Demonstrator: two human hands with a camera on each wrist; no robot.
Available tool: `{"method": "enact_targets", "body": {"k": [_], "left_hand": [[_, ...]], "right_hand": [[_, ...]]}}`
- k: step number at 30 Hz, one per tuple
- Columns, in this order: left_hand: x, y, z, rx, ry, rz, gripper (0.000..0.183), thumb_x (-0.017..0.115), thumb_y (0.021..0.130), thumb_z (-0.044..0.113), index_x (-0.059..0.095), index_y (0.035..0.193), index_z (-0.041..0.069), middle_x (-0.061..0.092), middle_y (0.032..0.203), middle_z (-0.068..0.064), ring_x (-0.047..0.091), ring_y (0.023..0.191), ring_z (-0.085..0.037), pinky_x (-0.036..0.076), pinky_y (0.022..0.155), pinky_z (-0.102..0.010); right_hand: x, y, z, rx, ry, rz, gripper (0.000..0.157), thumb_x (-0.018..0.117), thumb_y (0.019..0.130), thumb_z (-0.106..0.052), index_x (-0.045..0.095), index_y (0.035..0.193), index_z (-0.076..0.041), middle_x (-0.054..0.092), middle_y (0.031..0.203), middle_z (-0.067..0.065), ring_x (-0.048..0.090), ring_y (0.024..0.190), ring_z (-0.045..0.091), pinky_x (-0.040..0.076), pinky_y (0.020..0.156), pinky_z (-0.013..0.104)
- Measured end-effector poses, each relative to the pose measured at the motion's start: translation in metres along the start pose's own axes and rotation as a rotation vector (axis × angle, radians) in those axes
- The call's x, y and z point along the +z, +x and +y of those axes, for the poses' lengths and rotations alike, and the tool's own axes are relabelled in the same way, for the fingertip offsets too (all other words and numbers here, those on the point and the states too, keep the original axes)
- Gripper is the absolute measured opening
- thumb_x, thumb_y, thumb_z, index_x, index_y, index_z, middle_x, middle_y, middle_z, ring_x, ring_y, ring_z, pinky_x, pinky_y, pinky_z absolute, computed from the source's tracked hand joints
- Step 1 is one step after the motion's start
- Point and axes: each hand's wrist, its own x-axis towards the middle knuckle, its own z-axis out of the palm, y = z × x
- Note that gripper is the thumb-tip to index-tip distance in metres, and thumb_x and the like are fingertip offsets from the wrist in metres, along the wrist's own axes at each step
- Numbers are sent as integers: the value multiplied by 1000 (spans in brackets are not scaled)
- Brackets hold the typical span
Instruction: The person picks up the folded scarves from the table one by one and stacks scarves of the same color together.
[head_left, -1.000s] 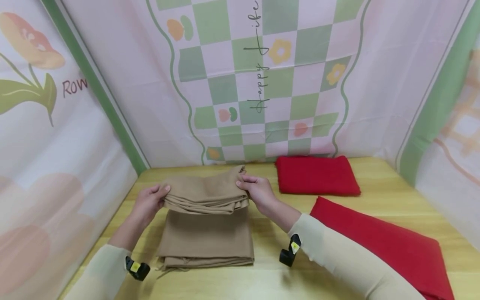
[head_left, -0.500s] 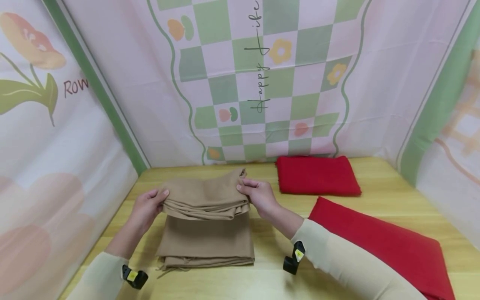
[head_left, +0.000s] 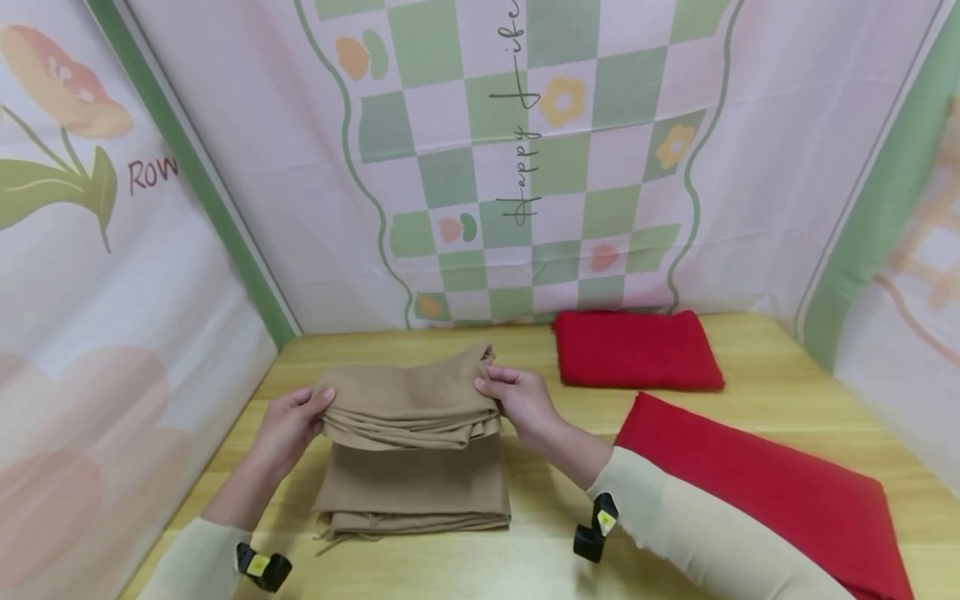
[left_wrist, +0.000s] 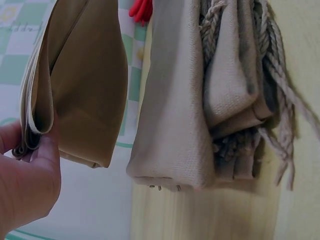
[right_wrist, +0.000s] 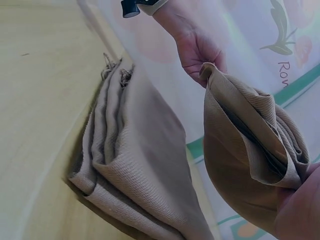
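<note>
Both hands hold a tan folded cloth (head_left: 408,390) in the air by its two ends, its layered edge facing the person. At the left end the left hand (head_left: 288,425) pinches it between thumb and fingers. The right hand (head_left: 528,408) pinches the other end. Beneath it, with a gap between, a second tan folded cloth (head_left: 416,487) lies on the table. Braided tassels (left_wrist: 280,85) hang from this lower cloth in the left wrist view. In the right wrist view, several loose folds of the held cloth (right_wrist: 255,130) show.
A red folded cloth (head_left: 637,350) lies at the table's back right. A larger red folded cloth (head_left: 772,492) lies nearer, partly behind the right sleeve. The wooden table (head_left: 540,558) is enclosed by printed fabric walls (head_left: 315,208) at the left, back and right.
Both hands have lowered the held tan cloth slightly and brought it a little towards the person. The lower tan cloth and the red cloths have stayed put.
</note>
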Motion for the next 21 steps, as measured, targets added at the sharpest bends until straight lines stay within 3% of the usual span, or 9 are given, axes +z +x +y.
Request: {"method": "enact_targets", "body": {"k": [3,14,21], "left_hand": [[-1,-1,-2,0,-18,-20,18,57,97,4,69,86,12,67,82,1,63,76,-8,54,71,-20],[-10,-5,-8,12,-53,-150,21,53,99,2,70,90,12,70,87,-1,66,81,-10,55,74,-23],[-17,-8,-10,-13,-89,-209,23,52,99,-1,70,91,10,70,88,-3,67,82,-10,55,75,-22]], "right_hand": [[-1,-2,1,0,1,-2,38,66,89,1,59,126,8,59,128,22,65,94,17,55,78,27],[-5,-10,4,6,30,-21,40,65,89,2,56,128,10,56,130,24,65,95,18,55,78,27],[-5,-14,6,5,41,-21,39,65,89,4,57,126,12,59,126,24,65,87,13,55,74,24]]}}
